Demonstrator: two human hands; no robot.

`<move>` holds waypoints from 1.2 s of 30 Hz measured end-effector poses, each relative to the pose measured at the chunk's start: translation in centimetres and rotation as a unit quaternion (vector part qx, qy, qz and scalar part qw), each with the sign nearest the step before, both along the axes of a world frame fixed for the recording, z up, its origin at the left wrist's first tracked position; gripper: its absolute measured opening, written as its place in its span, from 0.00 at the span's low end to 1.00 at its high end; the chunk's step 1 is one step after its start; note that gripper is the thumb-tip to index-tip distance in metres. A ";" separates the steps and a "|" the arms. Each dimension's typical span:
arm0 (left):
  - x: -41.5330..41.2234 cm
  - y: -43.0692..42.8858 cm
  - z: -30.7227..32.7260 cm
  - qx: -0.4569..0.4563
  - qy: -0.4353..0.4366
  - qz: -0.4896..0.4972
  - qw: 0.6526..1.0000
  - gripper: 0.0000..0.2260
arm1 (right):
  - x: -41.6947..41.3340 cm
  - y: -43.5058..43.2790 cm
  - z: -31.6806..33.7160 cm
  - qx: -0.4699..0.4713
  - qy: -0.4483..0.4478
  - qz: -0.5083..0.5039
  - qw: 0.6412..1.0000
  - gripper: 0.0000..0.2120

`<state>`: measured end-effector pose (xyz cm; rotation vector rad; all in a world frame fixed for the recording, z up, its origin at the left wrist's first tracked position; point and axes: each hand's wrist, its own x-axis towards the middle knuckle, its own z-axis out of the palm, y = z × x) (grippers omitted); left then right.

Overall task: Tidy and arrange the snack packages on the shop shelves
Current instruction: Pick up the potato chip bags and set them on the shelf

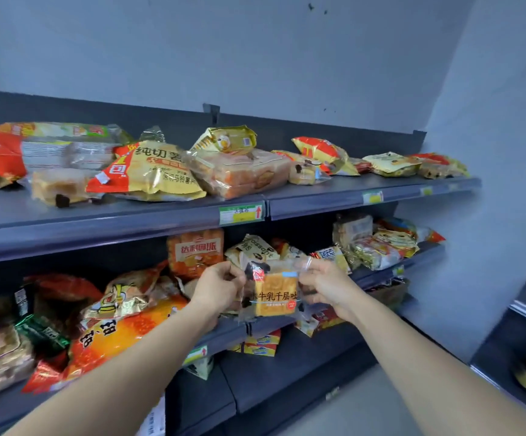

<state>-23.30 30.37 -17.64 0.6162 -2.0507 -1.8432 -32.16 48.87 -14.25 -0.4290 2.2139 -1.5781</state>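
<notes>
Head view: on the upper dark grey metal shelf (129,215), snack bags lie flat and crumpled in a loose row. Among them are a yellow-and-red foil crisp bag (148,174) and, just right of it, a clear-wrapped loaf of sliced bread (239,174). A green-and-white price label (241,214) sits on the shelf's front edge.

On the middle dark grey shelf (227,335), a large orange foil bag with black lettering (123,335) lies at the left, under the left forearm. An orange biscuit packet (197,253) stands upright behind the left hand (220,286), with a cream croissant packet (255,250) beside it.

The left hand pinches the left edge of a clear plastic packet of square yellow toast (276,294), and the right hand (324,286) pinches its right edge. The packet hangs in the air before the middle shelf's front edge, upright. Its printed face is toward the camera, its lettering level, and its wrapper is stretched side to side.

Further right, gold and yellow foil packets (378,250) are heaped at the shelf's end.
</notes>
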 end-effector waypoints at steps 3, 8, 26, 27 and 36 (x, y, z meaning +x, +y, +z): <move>-3.8 3.6 -0.1 0.047 0.012 0.003 0.999 0.09 | -2.9 4.1 -0.4 0.028 0.002 -0.030 0.999 0.04; -10.4 9.4 -0.5 0.075 0.008 -0.011 0.997 0.09 | -8.5 10.1 -1.3 0.062 0.048 -0.071 0.994 0.05; -29.4 21.0 -4.5 0.122 -0.063 -0.025 0.990 0.08 | -26.6 22.5 -5.3 0.116 0.042 -0.089 0.988 0.09; -30.7 21.1 -4.7 0.126 -0.067 -0.030 0.989 0.08 | -27.7 22.7 -5.5 0.119 0.038 -0.092 0.988 0.08; -42.2 23.3 -5.4 0.173 -0.080 -0.088 0.978 0.10 | -38.6 24.8 -7.4 0.200 0.078 -0.117 0.970 0.08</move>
